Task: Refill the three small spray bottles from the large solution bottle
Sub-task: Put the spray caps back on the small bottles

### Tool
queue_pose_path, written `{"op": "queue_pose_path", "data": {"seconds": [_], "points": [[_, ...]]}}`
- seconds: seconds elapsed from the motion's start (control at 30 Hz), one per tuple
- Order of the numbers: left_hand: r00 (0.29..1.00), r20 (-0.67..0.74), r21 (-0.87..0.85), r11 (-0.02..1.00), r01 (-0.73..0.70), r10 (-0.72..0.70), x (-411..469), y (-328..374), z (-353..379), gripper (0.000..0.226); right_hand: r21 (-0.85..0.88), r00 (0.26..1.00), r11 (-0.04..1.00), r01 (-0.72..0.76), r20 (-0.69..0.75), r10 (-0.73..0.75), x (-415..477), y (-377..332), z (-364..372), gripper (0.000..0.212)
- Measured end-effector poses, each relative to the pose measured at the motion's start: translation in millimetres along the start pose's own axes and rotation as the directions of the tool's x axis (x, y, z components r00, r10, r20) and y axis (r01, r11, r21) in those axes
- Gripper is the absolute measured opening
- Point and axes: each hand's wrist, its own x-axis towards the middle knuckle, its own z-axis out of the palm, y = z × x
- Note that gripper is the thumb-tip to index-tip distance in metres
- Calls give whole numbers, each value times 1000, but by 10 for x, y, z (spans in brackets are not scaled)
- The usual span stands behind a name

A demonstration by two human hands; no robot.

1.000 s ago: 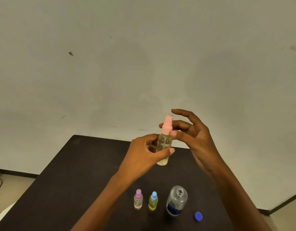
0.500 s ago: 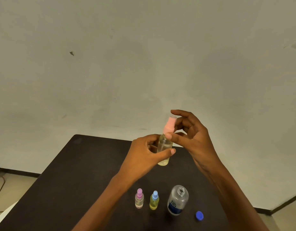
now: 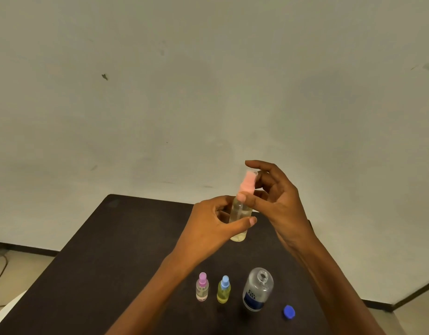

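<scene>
Head view: the left hand (image 3: pixel 208 226) grips the body of the pink-topped spray bottle (image 3: pixel 241 213), held above the table (image 3: pixel 112 238). The right hand (image 3: pixel 278 204) pinches its pink spray head (image 3: pixel 248 181) between thumb and fingers. Risk: the uncapped large solution bottle (image 3: pixel 257 290) stands between the forearms, so a lowered arm could topple it and spill solution.

Dim warm light, soft focus, wide-angle bowing.
</scene>
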Motion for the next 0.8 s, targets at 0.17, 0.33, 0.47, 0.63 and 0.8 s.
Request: {"op": "queue_pose_path", "data": {"seconds": [0.17, 0.33, 0.47, 0.63, 0.8], "points": [[1000, -13, 5, 1000, -4, 4, -6, 13, -7, 19, 188, 998, 982, -21, 66, 8, -24, 18, -30, 55], [1000, -21, 4, 1000, 5, -5, -15, 7, 0, 21, 222, 999, 975, -35, 47, 25, -37, 19, -40, 63], [1000, -21, 2, 1000, -3, 4, -27, 1, 8, 23, 152, 1000, 988, -13, -4, 14, -26, 36, -29, 48], [1000, -21, 0, 1000, 0, 0, -30, 4, 19, 25, 157, 1000, 987, -22, 20, 19, -30, 64, -13, 59], [1000, -26, -3, 1000, 14, -15, -12, -7, 16, 24, 279, 996, 959, -48, 88, 24, -36, 39, -47, 50]]}}
